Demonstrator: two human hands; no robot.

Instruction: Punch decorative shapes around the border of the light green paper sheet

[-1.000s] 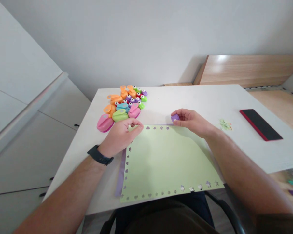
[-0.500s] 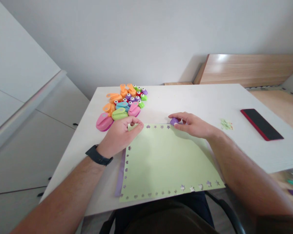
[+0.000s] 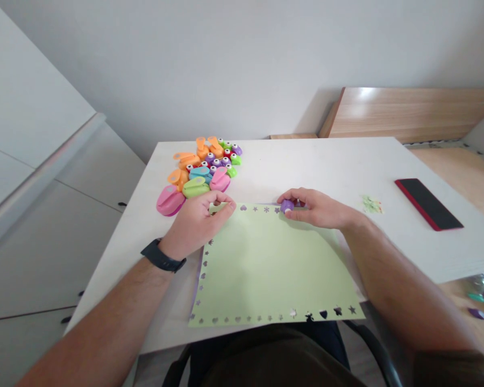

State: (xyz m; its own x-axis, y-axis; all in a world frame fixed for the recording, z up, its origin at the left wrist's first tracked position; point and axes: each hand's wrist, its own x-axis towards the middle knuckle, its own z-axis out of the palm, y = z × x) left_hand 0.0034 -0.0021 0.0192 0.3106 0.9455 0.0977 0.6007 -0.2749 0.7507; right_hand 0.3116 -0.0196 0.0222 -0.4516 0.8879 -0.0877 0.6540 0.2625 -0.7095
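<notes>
A light green sheet of paper [image 3: 274,263] lies in front of me, with small punched shapes such as hearts, stars and flowers along its left, bottom and top edges. At its far left corner, my left hand [image 3: 204,215] pinches the paper between thumb and fingers. My right hand [image 3: 317,208] grips a small purple craft punch [image 3: 287,206] at the far edge, just right of the last punched shape there. Part of the punch is hidden by my fingers. Beneath the green sheet, a strip of purple paper [image 3: 196,277] peeks out on the left.
Several colourful craft punches [image 3: 197,187] crowd the table's far left. To the right are a small heap of green paper cut-outs [image 3: 371,204] and a black, red-edged flat device [image 3: 428,204]. The green sheet overhangs the white table's [image 3: 306,161] near edge.
The green sheet has swung a little leftward at its near edge, covering more of the purple paper. The purple punch now sits over the sheet's far edge. Both hands keep their grip.
</notes>
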